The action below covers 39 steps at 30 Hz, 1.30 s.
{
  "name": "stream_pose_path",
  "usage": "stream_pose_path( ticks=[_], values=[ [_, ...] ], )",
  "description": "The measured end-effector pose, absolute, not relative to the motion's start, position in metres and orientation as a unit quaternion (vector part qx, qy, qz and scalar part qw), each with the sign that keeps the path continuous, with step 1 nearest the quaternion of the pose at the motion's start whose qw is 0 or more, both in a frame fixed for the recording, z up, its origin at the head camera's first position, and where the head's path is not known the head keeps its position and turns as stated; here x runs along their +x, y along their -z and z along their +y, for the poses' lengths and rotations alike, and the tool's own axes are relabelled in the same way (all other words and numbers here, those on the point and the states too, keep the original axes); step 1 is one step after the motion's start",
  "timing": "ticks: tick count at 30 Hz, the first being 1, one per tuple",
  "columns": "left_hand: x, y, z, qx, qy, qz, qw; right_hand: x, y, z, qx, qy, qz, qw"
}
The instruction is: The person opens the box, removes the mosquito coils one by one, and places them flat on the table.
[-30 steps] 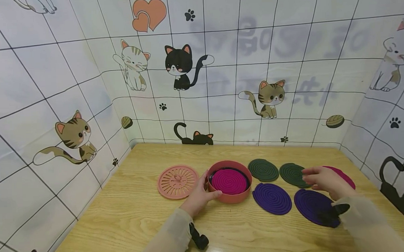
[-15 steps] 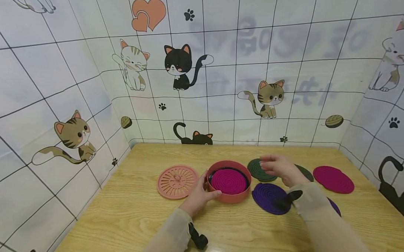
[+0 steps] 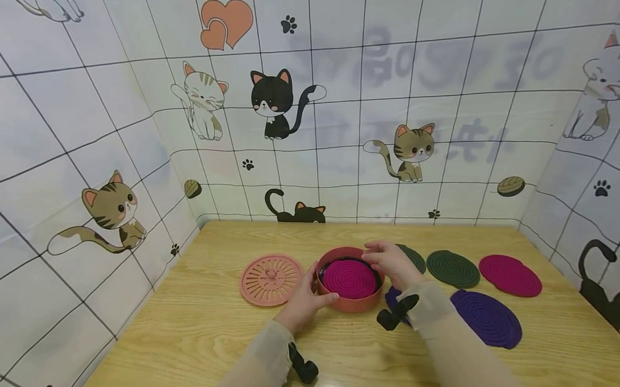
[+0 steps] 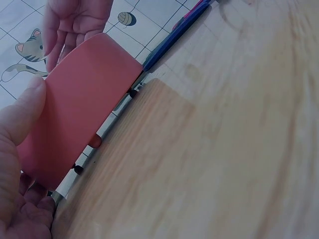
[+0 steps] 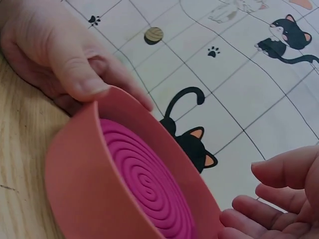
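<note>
A coral round container (image 3: 352, 307) stands on the table, a magenta spiral coaster (image 3: 349, 278) lying flat inside its rim. My left hand (image 3: 303, 299) grips the container's left side, thumb on the front wall and fingers wrapped behind. At the opposite side, my right hand (image 3: 391, 262) hovers with loosely bent fingers right at the rim. From the right wrist view, that right hand (image 5: 284, 204) shows nothing between thumb and fingers. The left wrist view has the container's outer wall (image 4: 79, 109) with the left thumb pressed along it.
A peach slotted lid (image 3: 271, 279) lies left of the container. On the right are a green coaster (image 3: 453, 268), a magenta coaster (image 3: 510, 275) and a purple coaster (image 3: 491, 318). Another green coaster (image 3: 413, 257) and another purple one (image 3: 392, 297) are partly hidden by my right arm.
My right hand has moved left from over the far-right coasters to the container's right rim. The left hand keeps its grip, and the container stays in place.
</note>
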<state>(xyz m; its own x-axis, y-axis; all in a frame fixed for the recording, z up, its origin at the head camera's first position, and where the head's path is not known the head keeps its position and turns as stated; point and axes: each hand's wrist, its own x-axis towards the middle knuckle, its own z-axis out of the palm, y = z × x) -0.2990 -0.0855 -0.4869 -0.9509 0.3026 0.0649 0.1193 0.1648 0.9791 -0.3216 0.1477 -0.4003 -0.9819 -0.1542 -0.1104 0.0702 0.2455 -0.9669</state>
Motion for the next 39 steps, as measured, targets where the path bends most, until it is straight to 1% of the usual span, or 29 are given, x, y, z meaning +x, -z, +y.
stream_pose_path(
  ticks=[10,22,31,39],
  values=[
    [-0.3,0.487,-0.086,0.139,-0.623,0.766,0.07,-0.322,0.413,0.13,0.01,0.579,0.81,0.092],
    [-0.301,0.489,-0.086,0.142,-0.626,0.764,0.068,-0.321,0.412,0.125,0.015,0.55,0.83,0.092],
    [-0.286,0.464,-0.085,0.14,-0.637,0.754,0.079,-0.323,0.412,0.121,0.026,0.545,0.833,0.093],
    [-0.3,0.486,-0.085,0.141,-0.643,0.749,0.073,-0.326,0.412,0.12,0.034,0.564,0.821,0.084]
  ],
)
